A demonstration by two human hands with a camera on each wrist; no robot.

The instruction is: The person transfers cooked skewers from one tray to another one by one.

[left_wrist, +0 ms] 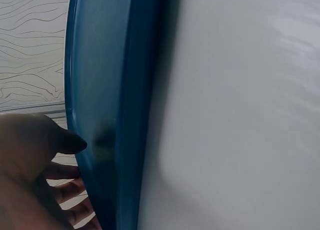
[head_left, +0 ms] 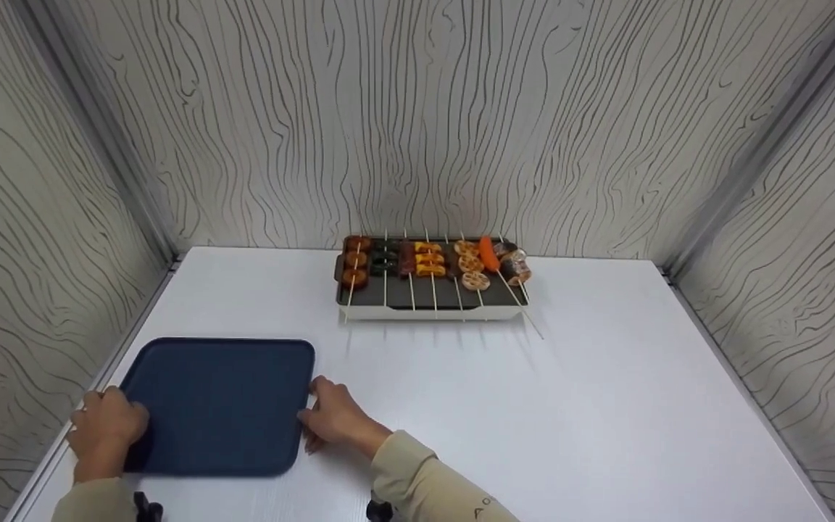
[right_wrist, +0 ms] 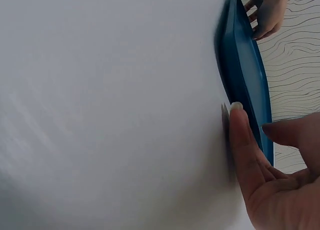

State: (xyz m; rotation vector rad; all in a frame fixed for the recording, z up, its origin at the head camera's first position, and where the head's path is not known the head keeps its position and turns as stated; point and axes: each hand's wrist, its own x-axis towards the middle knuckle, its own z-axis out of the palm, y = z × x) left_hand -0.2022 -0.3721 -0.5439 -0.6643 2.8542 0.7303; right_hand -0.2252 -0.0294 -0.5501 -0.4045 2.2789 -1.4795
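A dark blue rectangular tray (head_left: 222, 406) lies flat at the left front of the white table. My left hand (head_left: 107, 424) grips its left edge, thumb over the rim and the other fingers along the outer side. At the opposite edge my right hand (head_left: 339, 416) holds the tray between thumb and fingers. In the right wrist view, the right thumb (right_wrist: 290, 132) is at the rim's inner side and the index finger (right_wrist: 241, 135) is against its outer wall. The left wrist view shows the left thumb (left_wrist: 70, 141) at the tray's rim.
At the back of the table (head_left: 570, 406) stands a grill pan (head_left: 374, 296) with a dark top and pale base. Several skewers lie across it, with lotus root slices (head_left: 470, 264), an orange sausage (head_left: 488, 254) and yellow pieces (head_left: 429, 259). Wood-grain-patterned panels (head_left: 417, 123) enclose the table.
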